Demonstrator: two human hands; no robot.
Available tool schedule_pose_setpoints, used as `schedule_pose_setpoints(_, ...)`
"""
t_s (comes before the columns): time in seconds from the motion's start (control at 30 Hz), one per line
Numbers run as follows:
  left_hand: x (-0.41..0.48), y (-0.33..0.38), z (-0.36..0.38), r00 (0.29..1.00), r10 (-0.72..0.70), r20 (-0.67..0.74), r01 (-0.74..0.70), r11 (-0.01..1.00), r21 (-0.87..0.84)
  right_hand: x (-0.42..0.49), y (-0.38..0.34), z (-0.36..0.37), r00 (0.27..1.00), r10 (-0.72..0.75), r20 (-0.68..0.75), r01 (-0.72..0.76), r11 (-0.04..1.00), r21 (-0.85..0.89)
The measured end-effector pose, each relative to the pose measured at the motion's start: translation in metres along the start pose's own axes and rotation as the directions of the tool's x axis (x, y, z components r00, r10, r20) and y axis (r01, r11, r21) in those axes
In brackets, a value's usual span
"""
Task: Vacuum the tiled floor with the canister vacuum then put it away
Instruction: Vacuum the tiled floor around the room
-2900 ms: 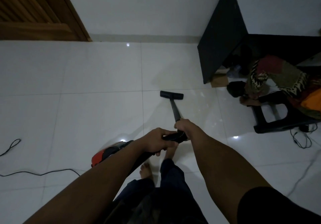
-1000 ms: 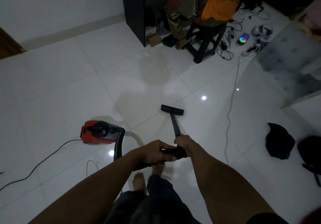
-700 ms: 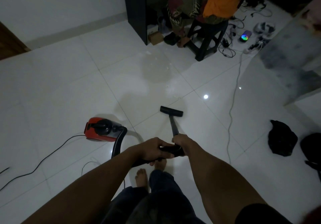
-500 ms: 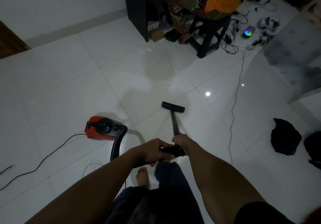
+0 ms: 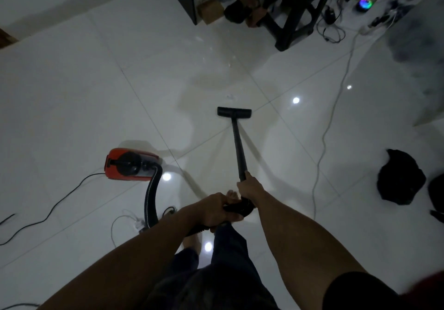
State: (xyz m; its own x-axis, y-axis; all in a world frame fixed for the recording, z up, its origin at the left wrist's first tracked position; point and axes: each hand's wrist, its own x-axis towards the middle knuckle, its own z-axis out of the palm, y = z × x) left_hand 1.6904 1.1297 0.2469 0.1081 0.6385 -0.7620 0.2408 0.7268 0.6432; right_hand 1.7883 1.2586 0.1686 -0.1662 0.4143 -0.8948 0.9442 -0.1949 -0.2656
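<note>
Both hands clenched on the vacuum — left hand (image 5: 216,210) on hose handle (image 5: 237,207), right hand (image 5: 249,187) on wand (image 5: 237,146). Keep floor nozzle (image 5: 234,112) flat — steer clear of white cable (image 5: 329,117).

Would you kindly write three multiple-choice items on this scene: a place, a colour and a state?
1. The canister stands on which side of the wand?
A) the person's left
B) the person's right
C) behind the person
2. The canister's body is:
A) blue
B) yellow
C) red
3. The right hand is:
A) hanging open
B) gripping the wand
C) holding a cable
Answers: 1 A: it sits left of the wand. 2 C: its shell shows red. 3 B: its fingers curl round the wand.
</note>
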Motion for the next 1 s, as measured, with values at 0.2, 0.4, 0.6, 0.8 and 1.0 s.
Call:
schedule_pose_setpoints(0.2, 0.039, 0.041, -0.017, 0.999, 0.028, -0.025, -0.029, 0.999, -0.018, 0.037, -0.016, -0.047, 1.000, -0.024, -0.013, 0.023, 0.998, -0.062)
schedule_pose_setpoints(0.4, 0.063, 0.063, -0.033, 0.991, 0.019, -0.129, -0.024, 0.999, -0.041, 0.067, -0.052, -0.082, 0.998, -0.059, -0.029, 0.051, 0.973, -0.224)
schedule_pose_setpoints(0.6, 0.080, 0.089, -0.051, 0.987, 0.009, -0.160, -0.022, 0.997, -0.079, 0.086, -0.075, -0.110, 0.998, -0.058, -0.035, 0.044, 0.952, -0.304)
schedule_pose_setpoints(0.8, 0.088, 0.106, -0.060, 0.984, 0.015, -0.176, -0.040, 0.990, -0.138, 0.093, -0.091, -0.132, 0.997, -0.071, -0.042, 0.050, 0.925, -0.377)
schedule_pose_setpoints(1.0, 0.097, 0.112, -0.080, 0.986, 0.046, -0.159, -0.065, 0.991, -0.116, 0.095, -0.107, -0.143, 0.998, -0.061, -0.033, 0.046, 0.936, -0.348)
